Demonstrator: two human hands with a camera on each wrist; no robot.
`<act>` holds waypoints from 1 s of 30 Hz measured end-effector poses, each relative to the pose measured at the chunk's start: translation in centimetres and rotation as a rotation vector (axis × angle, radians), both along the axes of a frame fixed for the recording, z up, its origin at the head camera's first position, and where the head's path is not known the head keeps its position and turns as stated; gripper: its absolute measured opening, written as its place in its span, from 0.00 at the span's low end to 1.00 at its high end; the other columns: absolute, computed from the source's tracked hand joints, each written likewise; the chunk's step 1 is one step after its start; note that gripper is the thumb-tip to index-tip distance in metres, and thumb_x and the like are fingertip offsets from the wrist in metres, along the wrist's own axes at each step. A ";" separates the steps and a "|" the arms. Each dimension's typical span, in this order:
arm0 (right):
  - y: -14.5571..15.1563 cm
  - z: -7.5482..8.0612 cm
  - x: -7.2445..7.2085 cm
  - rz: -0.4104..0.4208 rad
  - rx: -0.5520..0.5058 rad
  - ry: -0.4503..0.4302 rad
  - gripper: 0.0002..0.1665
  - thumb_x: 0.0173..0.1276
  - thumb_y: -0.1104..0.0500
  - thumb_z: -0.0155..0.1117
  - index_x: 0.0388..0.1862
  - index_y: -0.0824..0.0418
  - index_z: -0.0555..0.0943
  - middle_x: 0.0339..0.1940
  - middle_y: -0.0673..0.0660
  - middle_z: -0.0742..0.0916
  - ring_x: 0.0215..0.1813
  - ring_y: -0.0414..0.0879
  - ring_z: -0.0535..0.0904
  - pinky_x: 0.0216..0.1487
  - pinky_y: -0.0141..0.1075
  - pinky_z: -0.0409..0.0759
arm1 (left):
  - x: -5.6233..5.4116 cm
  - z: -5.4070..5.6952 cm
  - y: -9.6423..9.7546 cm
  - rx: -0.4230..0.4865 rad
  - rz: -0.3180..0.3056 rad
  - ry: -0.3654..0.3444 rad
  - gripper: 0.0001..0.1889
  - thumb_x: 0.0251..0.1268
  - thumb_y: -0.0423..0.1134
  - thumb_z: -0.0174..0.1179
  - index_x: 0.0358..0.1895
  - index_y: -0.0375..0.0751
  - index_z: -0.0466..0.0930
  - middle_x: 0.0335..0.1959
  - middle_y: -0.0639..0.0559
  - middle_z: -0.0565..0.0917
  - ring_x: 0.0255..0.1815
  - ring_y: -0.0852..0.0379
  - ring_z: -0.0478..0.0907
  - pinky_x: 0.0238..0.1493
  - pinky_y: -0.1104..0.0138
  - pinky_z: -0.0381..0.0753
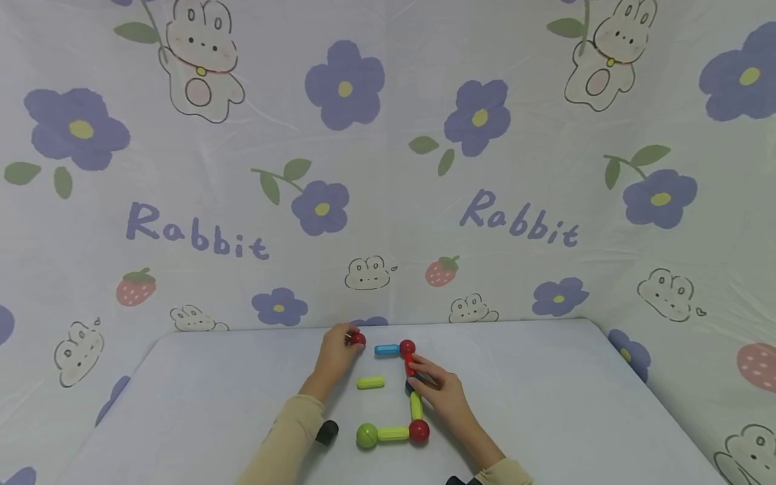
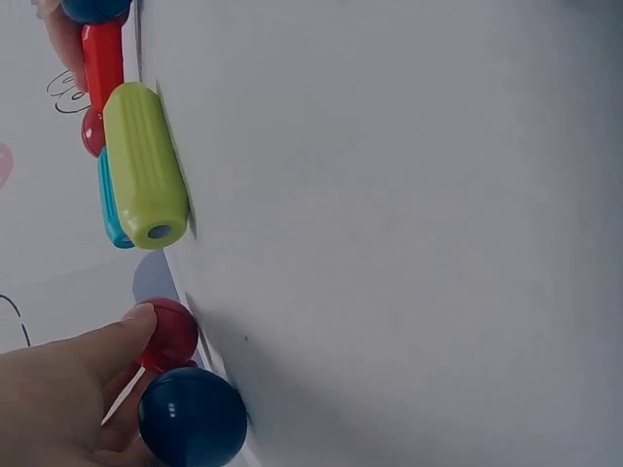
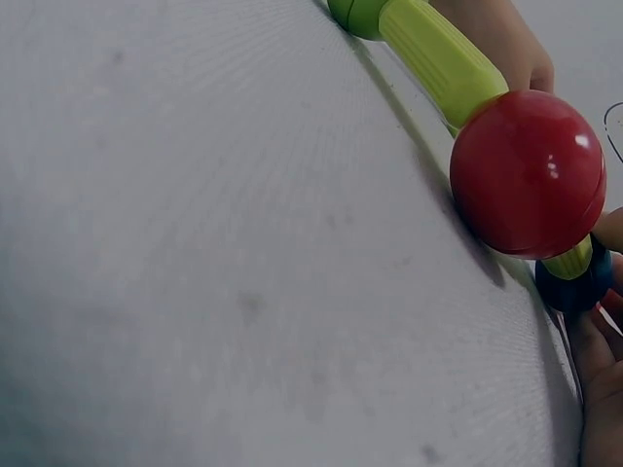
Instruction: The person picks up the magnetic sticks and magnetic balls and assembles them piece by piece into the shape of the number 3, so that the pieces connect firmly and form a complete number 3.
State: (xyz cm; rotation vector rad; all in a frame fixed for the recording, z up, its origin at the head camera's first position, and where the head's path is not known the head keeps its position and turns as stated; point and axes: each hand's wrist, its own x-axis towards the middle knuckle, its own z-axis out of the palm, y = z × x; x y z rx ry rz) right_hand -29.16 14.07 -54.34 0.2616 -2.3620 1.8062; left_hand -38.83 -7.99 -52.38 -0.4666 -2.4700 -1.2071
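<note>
At the far middle of the table, my left hand (image 1: 335,353) pinches a red ball (image 1: 358,339) between thumb and fingers. A dark blue ball (image 2: 193,416) sits against that hand, partly covering its fingers in the left wrist view. My right hand (image 1: 447,394) grips another dark blue ball (image 1: 411,386) in a linked chain, fingertips along the red rod (image 1: 409,364) above it. That red rod reaches a second red ball (image 1: 407,347), with a blue rod (image 1: 386,349) on its left. Below, a yellow-green rod (image 1: 415,406) runs to a near red ball (image 3: 529,175).
A loose yellow-green rod (image 1: 370,382) lies between the hands. Nearer, another yellow-green rod (image 1: 393,434) joins a green ball (image 1: 366,435) to the near red ball. A rabbit-print cloth (image 1: 388,168) hangs behind the white table (image 1: 545,404).
</note>
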 end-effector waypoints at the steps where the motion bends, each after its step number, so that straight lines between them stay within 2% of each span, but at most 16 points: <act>1: 0.0 0.0 0.0 -0.002 0.004 0.000 0.19 0.58 0.59 0.64 0.50 0.57 0.79 0.59 0.47 0.74 0.61 0.39 0.65 0.51 0.30 0.69 | 0.0 0.0 -0.1 0.010 -0.006 -0.001 0.15 0.45 0.24 0.66 0.40 0.30 0.77 0.37 0.42 0.78 0.37 0.50 0.75 0.40 0.62 0.75; 11: 0.1 -0.1 -0.4 0.002 0.008 0.000 0.19 0.58 0.59 0.64 0.50 0.55 0.79 0.59 0.48 0.74 0.61 0.40 0.65 0.52 0.33 0.69 | 0.6 0.5 -0.4 0.020 0.004 -0.058 0.16 0.44 0.24 0.66 0.40 0.34 0.77 0.36 0.46 0.79 0.38 0.53 0.76 0.39 0.68 0.76; 19: 0.1 -0.1 -0.4 0.013 -0.007 0.002 0.19 0.58 0.60 0.64 0.50 0.57 0.79 0.60 0.48 0.73 0.61 0.40 0.65 0.51 0.32 0.69 | 1.1 0.6 -0.4 0.028 -0.067 -0.014 0.15 0.44 0.22 0.65 0.39 0.31 0.78 0.35 0.43 0.79 0.38 0.51 0.77 0.38 0.68 0.77; 30: 0.1 -0.1 -0.4 0.019 -0.013 0.001 0.19 0.58 0.59 0.64 0.51 0.58 0.79 0.59 0.47 0.73 0.60 0.40 0.67 0.51 0.32 0.69 | 1.3 0.2 -0.2 0.019 -0.135 -0.035 0.16 0.44 0.23 0.65 0.40 0.33 0.78 0.36 0.46 0.78 0.39 0.53 0.77 0.39 0.70 0.76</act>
